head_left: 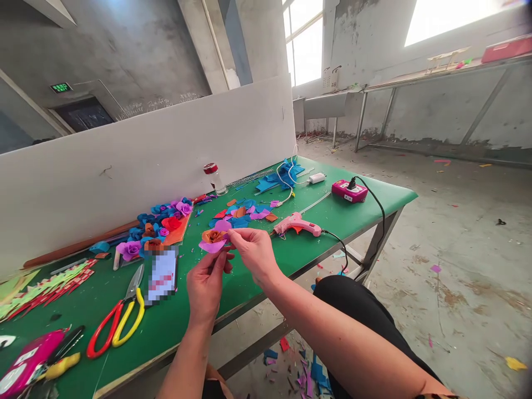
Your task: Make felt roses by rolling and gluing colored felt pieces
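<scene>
A paper flower [213, 237] with an orange-brown centre and purple outer petals is held up over the near edge of the green table. My left hand [210, 277] pinches it from below, thumb and fingers closed at its base. From the right, my right hand [253, 249] has thumb and forefinger closed on a purple petal at the flower's edge. Just right of my hands lies a pink glue gun [297, 224]. Behind the flower are loose cut petals [245, 213] in blue, purple, orange and red.
Finished paper flowers [155, 227] are heaped at left, near a phone [162, 275] and scissors [124, 316] with red and yellow handles. A glass jar [216, 180] stands at the back. A pink power strip [349, 191] sits at right, its black cord hanging over the edge.
</scene>
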The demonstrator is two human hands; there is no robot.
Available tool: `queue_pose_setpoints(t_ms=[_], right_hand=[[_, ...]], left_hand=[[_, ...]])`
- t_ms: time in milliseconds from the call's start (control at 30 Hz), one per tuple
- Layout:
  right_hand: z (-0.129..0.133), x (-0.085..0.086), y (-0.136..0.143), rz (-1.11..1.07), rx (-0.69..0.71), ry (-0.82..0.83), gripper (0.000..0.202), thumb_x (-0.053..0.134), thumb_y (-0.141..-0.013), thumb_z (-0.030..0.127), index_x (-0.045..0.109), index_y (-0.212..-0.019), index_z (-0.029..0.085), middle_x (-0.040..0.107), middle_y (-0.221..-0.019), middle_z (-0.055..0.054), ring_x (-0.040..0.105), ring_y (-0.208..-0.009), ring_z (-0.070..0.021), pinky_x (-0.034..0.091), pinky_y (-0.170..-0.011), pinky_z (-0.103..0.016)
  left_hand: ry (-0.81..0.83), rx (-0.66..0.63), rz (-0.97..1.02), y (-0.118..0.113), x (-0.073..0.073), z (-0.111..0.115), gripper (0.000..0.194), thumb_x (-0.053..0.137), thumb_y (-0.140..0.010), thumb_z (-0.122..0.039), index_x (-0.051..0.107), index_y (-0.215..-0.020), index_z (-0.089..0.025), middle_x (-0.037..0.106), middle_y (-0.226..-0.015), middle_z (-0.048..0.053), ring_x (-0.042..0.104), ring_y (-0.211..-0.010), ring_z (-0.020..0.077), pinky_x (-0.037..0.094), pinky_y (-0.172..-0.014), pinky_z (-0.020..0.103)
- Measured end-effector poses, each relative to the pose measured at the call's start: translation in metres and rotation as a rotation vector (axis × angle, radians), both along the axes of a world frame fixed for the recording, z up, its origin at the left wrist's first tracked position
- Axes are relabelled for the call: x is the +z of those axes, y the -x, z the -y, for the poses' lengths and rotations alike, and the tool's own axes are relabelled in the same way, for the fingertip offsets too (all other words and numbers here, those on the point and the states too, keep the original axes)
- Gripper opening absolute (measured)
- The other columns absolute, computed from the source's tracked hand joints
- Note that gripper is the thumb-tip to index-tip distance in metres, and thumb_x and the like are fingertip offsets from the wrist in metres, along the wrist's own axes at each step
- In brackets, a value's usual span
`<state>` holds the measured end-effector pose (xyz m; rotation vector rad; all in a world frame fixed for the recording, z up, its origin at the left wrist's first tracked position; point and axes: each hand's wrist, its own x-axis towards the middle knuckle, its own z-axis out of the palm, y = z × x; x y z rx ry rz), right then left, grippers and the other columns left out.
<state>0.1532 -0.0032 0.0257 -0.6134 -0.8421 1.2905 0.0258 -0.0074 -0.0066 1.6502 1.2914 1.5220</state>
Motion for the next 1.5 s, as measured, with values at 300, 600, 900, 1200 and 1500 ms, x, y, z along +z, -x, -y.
queue_pose_setpoints(t_ms=[300,600,900,1200,1500], right_hand=[[0.003,0.006,-0.002,-0.026,0.021,0.03,0.029,0.063,-0.077,0.039,0.072,-0.063,0.016,0.06,-0.054,0.001,0.046,-0.044,-0.0106,0.038,-0.041,-0.023],[0.008,0.012,0.0,-0.038,-0.013,0.064,0.025,0.068,-0.072,0.035,0.075,-0.061,0.014,0.059,-0.055,0.001,0.048,-0.052,-0.0104,0.041,-0.049,-0.021],[0.013,0.005,0.007,0.042,-0.013,-0.032,0.031,0.07,-0.08,0.043,0.082,-0.075,0.015,0.069,-0.066,-0.003,0.054,-0.067,-0.0154,0.044,-0.066,-0.024],[0.019,0.006,0.006,0.093,-0.02,-0.03,0.033,0.072,-0.079,0.048,0.084,-0.086,0.017,0.074,-0.079,-0.006,0.061,-0.081,-0.0221,0.049,-0.079,-0.031],[0.021,0.005,0.007,0.083,-0.015,-0.039,0.03,0.071,-0.08,0.047,0.084,-0.087,0.02,0.075,-0.08,-0.004,0.062,-0.08,-0.0209,0.049,-0.08,-0.03]], left_hand=[[0.003,0.036,-0.054,-0.001,0.003,0.002,0.031,0.07,-0.082,-0.044,0.079,-0.097,-0.019,0.071,-0.07,0.001,0.058,-0.059,0.0136,0.051,-0.061,0.027],[-0.028,0.137,-0.198,-0.003,0.013,0.011,0.034,0.065,-0.083,-0.049,0.078,-0.086,-0.018,0.067,-0.061,0.0,0.059,-0.056,0.0143,0.048,-0.058,0.025],[-0.167,0.159,-0.199,0.002,0.014,0.016,0.035,0.062,-0.084,-0.05,0.075,-0.079,-0.018,0.063,-0.058,-0.001,0.053,-0.053,0.0143,0.043,-0.052,0.022],[-0.181,0.134,-0.158,-0.001,0.018,0.019,0.036,0.061,-0.085,-0.05,0.075,-0.075,-0.019,0.062,-0.058,0.001,0.053,-0.055,0.0158,0.041,-0.051,0.022],[-0.171,0.17,-0.162,-0.001,0.016,0.019,0.032,0.061,-0.086,-0.046,0.077,-0.077,-0.02,0.063,-0.058,0.001,0.053,-0.053,0.0153,0.041,-0.051,0.022]])
